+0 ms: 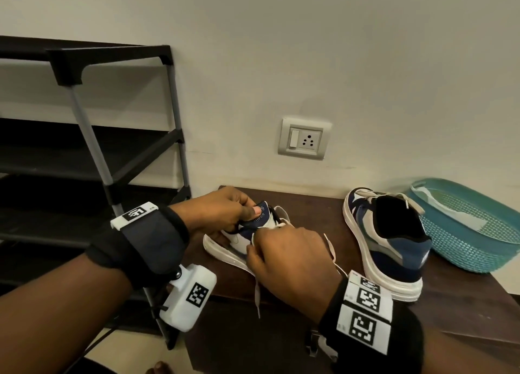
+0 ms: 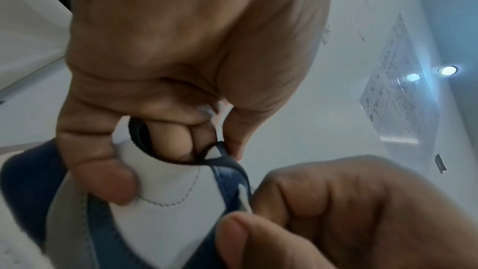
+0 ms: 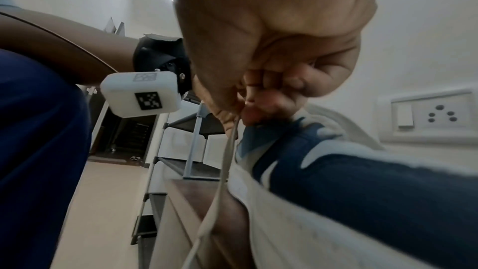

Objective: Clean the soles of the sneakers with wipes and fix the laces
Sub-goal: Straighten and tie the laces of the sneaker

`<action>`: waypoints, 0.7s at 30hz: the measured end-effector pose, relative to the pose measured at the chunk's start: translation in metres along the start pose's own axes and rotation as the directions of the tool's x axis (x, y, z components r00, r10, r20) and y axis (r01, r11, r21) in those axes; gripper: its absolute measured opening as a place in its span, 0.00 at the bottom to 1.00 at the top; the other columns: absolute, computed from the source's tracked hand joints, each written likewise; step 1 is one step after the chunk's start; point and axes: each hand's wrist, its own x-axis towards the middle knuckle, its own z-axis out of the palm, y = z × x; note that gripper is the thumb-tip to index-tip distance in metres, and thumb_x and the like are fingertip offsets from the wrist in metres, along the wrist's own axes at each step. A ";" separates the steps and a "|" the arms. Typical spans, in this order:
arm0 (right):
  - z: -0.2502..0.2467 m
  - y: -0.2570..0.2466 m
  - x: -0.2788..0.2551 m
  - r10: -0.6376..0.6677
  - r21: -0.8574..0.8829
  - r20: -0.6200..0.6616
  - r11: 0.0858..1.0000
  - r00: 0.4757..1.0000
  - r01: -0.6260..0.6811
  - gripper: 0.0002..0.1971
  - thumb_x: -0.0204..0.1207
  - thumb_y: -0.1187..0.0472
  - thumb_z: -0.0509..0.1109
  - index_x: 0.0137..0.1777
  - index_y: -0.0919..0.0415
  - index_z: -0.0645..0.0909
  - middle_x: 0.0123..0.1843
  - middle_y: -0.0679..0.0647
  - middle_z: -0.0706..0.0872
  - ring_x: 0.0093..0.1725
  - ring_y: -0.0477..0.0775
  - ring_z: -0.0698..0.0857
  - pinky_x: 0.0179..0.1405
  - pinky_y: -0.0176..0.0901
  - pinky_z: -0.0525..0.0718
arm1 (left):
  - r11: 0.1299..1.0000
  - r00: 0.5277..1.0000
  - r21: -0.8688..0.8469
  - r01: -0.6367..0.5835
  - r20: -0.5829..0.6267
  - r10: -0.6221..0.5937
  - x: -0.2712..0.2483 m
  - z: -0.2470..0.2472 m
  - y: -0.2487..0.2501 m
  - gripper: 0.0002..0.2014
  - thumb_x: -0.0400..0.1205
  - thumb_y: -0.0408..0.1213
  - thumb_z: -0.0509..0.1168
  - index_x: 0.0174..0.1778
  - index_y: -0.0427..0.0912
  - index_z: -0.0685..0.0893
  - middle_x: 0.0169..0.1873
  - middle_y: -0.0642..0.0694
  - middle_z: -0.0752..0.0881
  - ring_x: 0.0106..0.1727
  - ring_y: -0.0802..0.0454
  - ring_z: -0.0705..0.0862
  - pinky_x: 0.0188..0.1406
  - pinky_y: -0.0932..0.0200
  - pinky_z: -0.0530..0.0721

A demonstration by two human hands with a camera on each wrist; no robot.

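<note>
Right hand [image 1: 292, 258] pinches the white lace [image 1: 257, 292] of the near sneaker [image 1: 233, 244] on the dark table [image 1: 281, 342]. Left hand [image 1: 222, 210] grips its navy tongue [image 1: 261, 214]. 2nd sneaker [image 1: 388, 241] stands right, beside a teal basket [image 1: 478, 233]; black rack [image 1: 92, 137] far left.

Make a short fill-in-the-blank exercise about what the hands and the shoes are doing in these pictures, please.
1. The left hand holds the tongue of the ___ sneaker.
2. The right hand pinches a white ___ of that sneaker.
3. The other sneaker stands beside a ___ basket.
4. Both sneakers rest on a dark brown ___.

Missing words: left; lace; teal; table
</note>
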 end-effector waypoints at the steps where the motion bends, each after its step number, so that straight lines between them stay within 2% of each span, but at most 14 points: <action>1: 0.002 -0.003 -0.001 -0.054 0.014 0.022 0.998 0.998 0.053 0.15 0.87 0.47 0.55 0.50 0.54 0.79 0.39 0.50 0.79 0.41 0.58 0.83 0.39 0.49 0.80 | 1.000 1.000 -0.007 0.003 -0.003 -0.003 0.000 0.000 -0.001 0.11 0.91 0.40 0.62 0.56 0.38 0.86 0.31 0.47 0.84 0.17 0.62 0.74 0.21 0.63 0.77; 3: 0.007 -0.010 -0.006 -0.217 0.088 0.159 0.975 0.963 0.206 0.15 0.88 0.48 0.56 0.54 0.56 0.80 0.42 0.54 0.81 0.42 0.58 0.83 0.44 0.53 0.83 | 1.000 1.000 -0.015 0.017 -0.011 -0.017 0.002 0.000 -0.003 0.10 0.91 0.40 0.62 0.56 0.39 0.86 0.34 0.46 0.86 0.18 0.62 0.77 0.24 0.61 0.79; 5: 0.016 -0.023 -0.018 -0.401 0.169 0.295 0.915 0.868 0.365 0.16 0.87 0.48 0.59 0.55 0.59 0.83 0.42 0.58 0.84 0.40 0.58 0.83 0.47 0.53 0.84 | 1.000 1.000 -0.018 0.017 -0.009 -0.017 0.003 0.000 -0.004 0.10 0.90 0.40 0.63 0.56 0.39 0.86 0.36 0.46 0.87 0.19 0.63 0.78 0.26 0.60 0.78; 6: 0.023 -0.029 -0.025 -0.451 0.185 0.311 0.892 0.837 0.412 0.17 0.87 0.48 0.60 0.52 0.60 0.84 0.41 0.59 0.86 0.40 0.59 0.84 0.49 0.54 0.85 | 1.000 1.000 -0.020 0.012 -0.006 -0.012 0.004 0.000 -0.004 0.10 0.90 0.40 0.63 0.55 0.40 0.86 0.35 0.47 0.87 0.19 0.64 0.78 0.27 0.60 0.77; 8: 0.037 -0.036 -0.035 -0.461 0.187 0.295 0.887 0.837 0.422 0.17 0.87 0.52 0.61 0.50 0.63 0.87 0.45 0.63 0.88 0.46 0.65 0.88 0.57 0.61 0.85 | 1.000 1.000 -0.026 0.006 0.003 -0.006 0.004 -0.001 -0.004 0.09 0.90 0.39 0.63 0.54 0.40 0.86 0.32 0.49 0.87 0.17 0.64 0.77 0.27 0.60 0.75; 10: 0.039 -0.037 -0.037 -0.431 0.203 0.345 0.901 0.833 0.383 0.19 0.89 0.55 0.58 0.56 0.68 0.87 0.54 0.68 0.88 0.56 0.70 0.87 0.66 0.66 0.80 | 1.000 1.000 -0.028 0.009 0.011 -0.009 0.004 -0.002 -0.005 0.09 0.90 0.40 0.63 0.53 0.41 0.86 0.32 0.50 0.87 0.18 0.64 0.78 0.28 0.58 0.77; 11: 0.037 -0.034 -0.035 -0.438 0.196 0.370 0.899 0.820 0.392 0.21 0.90 0.53 0.56 0.57 0.68 0.86 0.52 0.68 0.87 0.54 0.69 0.87 0.65 0.65 0.81 | 1.000 1.000 -0.028 0.010 0.017 -0.010 0.003 -0.002 -0.005 0.09 0.90 0.41 0.63 0.53 0.42 0.86 0.34 0.49 0.89 0.20 0.64 0.80 0.30 0.57 0.79; 13: 0.023 -0.027 -0.030 -0.470 0.157 0.322 0.883 0.822 0.443 0.27 0.89 0.42 0.55 0.47 0.63 0.85 0.36 0.59 0.84 0.38 0.61 0.86 0.49 0.60 0.87 | 1.000 0.999 -0.026 0.008 0.031 -0.007 0.003 -0.003 -0.006 0.10 0.90 0.43 0.63 0.55 0.42 0.87 0.40 0.45 0.90 0.25 0.60 0.82 0.32 0.55 0.81; 14: 0.016 -0.024 -0.027 -0.425 0.123 0.294 0.905 0.856 0.407 0.28 0.87 0.38 0.53 0.44 0.60 0.84 0.32 0.56 0.81 0.34 0.57 0.84 0.45 0.58 0.88 | 1.000 0.999 -0.026 0.008 0.034 -0.007 0.003 -0.003 -0.006 0.10 0.90 0.43 0.63 0.56 0.42 0.87 0.40 0.44 0.90 0.25 0.60 0.82 0.32 0.56 0.82; 17: 0.005 -0.010 -0.014 -0.152 0.071 0.189 0.987 0.970 0.141 0.27 0.86 0.35 0.51 0.44 0.55 0.81 0.34 0.51 0.80 0.36 0.52 0.82 0.44 0.51 0.86 | 1.000 1.000 -0.029 0.007 0.026 -0.007 0.002 -0.002 -0.004 0.10 0.90 0.42 0.63 0.56 0.42 0.86 0.30 0.52 0.86 0.19 0.64 0.77 0.29 0.58 0.79; 19: 0.000 -0.004 -0.008 -0.031 0.030 0.096 0.999 0.995 0.028 0.26 0.85 0.34 0.52 0.36 0.52 0.74 0.31 0.48 0.75 0.32 0.49 0.76 0.37 0.45 0.79 | 0.999 1.000 -0.046 0.005 0.029 -0.003 0.001 -0.001 -0.003 0.09 0.90 0.41 0.63 0.54 0.42 0.86 0.25 0.55 0.85 0.18 0.64 0.77 0.30 0.58 0.79; 21: 0.001 -0.001 -0.003 0.020 0.013 0.028 1.000 0.999 -0.020 0.26 0.85 0.34 0.53 0.31 0.51 0.67 0.29 0.47 0.70 0.30 0.49 0.73 0.34 0.45 0.73 | 0.999 1.000 -0.053 0.003 0.030 -0.001 0.003 -0.002 -0.004 0.09 0.90 0.41 0.63 0.53 0.42 0.86 0.27 0.53 0.86 0.18 0.63 0.78 0.31 0.57 0.79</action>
